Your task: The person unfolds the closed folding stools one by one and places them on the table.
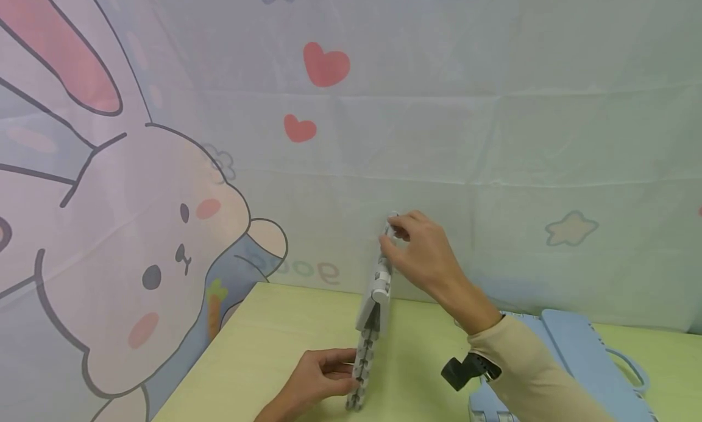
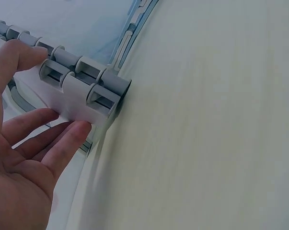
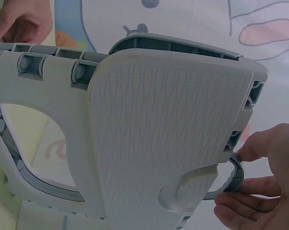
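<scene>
A white-and-grey folding step stool (image 1: pixel 363 355) stands on edge, its flat panel (image 3: pixel 158 110) partly swung out from the legs. My left hand (image 1: pixel 318 376) pinches the lower, near end of the stool, along its knuckled hinge edge (image 2: pixel 77 76), with the thumb on one side and fingertips on the other. Up at the far end, my right hand (image 1: pixel 428 251) pinches the stool's curved grey carry handle (image 3: pixel 237 177) between thumb and fingers. A leg frame (image 3: pixel 79 139) with a large rounded opening shows beside the panel in the right wrist view.
To the right, a light blue folded plastic piece (image 1: pixel 576 343) with a loop handle (image 1: pixel 633 367) lies on the pale green tabletop (image 1: pixel 274 337). Behind the table hangs a cloth backdrop (image 1: pixel 521 136) printed with a rabbit, hearts and stars. A black wrist camera (image 1: pixel 460 373) juts from my right sleeve.
</scene>
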The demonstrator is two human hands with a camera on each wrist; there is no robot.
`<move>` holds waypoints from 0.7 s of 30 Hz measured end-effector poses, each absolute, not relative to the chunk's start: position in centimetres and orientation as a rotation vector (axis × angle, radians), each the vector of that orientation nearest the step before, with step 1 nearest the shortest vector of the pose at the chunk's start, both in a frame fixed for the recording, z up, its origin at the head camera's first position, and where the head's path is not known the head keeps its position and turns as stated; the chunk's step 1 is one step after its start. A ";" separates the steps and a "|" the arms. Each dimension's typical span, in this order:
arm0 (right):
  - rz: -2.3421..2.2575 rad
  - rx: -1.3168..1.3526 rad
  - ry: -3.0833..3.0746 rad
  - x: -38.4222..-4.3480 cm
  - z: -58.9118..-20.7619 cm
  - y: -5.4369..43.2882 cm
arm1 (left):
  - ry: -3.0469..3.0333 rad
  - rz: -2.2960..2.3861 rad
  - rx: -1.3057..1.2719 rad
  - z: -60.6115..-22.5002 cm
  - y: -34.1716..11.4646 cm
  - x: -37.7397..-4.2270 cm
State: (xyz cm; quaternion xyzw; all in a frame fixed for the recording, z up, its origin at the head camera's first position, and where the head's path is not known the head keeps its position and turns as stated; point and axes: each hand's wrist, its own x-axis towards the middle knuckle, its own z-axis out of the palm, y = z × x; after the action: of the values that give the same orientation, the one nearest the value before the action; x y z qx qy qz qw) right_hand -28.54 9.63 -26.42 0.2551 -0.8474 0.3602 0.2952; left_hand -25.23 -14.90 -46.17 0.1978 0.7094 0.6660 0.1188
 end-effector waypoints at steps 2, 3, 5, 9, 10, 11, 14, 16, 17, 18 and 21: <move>0.955 0.686 -2.259 -28.7 -26.4 9.7 | 2.071 1.964 0.560 -46.3 -14.6 -25.2; 0.954 0.689 -2.261 -28.8 -26.4 9.7 | 2.071 1.971 0.547 -46.3 -14.5 -25.3; 0.952 0.691 -2.267 -28.9 -26.3 9.7 | 2.072 1.983 0.532 -46.4 -14.3 -25.3; 0.949 0.686 -2.277 -29.0 -26.2 9.5 | 2.085 1.999 0.526 -46.6 -13.8 -25.3; 0.948 0.684 -2.277 -29.0 -26.2 9.5 | 2.087 2.002 0.527 -46.7 -13.7 -25.3; 0.947 0.683 -2.279 -29.0 -26.2 9.4 | 2.092 2.004 0.523 -46.8 -13.7 -25.3; 0.948 0.686 -2.277 -29.1 -26.1 9.2 | 2.099 2.010 0.531 -46.9 -13.5 -25.2; 0.951 0.688 -2.275 -29.1 -26.0 9.1 | 2.100 2.014 0.529 -47.0 -13.5 -25.1; 0.952 0.688 -2.276 -29.1 -26.0 9.0 | 2.100 2.018 0.528 -47.0 -13.5 -25.1; 0.954 0.689 -2.276 -29.1 -26.0 8.9 | 2.100 2.022 0.531 -47.0 -13.5 -25.0; 0.953 0.688 -2.278 -29.2 -26.0 8.8 | 2.101 2.030 0.519 -47.0 -13.4 -24.9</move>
State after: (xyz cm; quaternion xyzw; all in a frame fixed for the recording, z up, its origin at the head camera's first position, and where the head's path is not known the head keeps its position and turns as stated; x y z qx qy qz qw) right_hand -29.16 8.78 -26.00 0.2574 -0.8517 0.3564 0.2852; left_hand -24.86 -13.36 -47.04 0.1743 0.7053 0.6816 0.0873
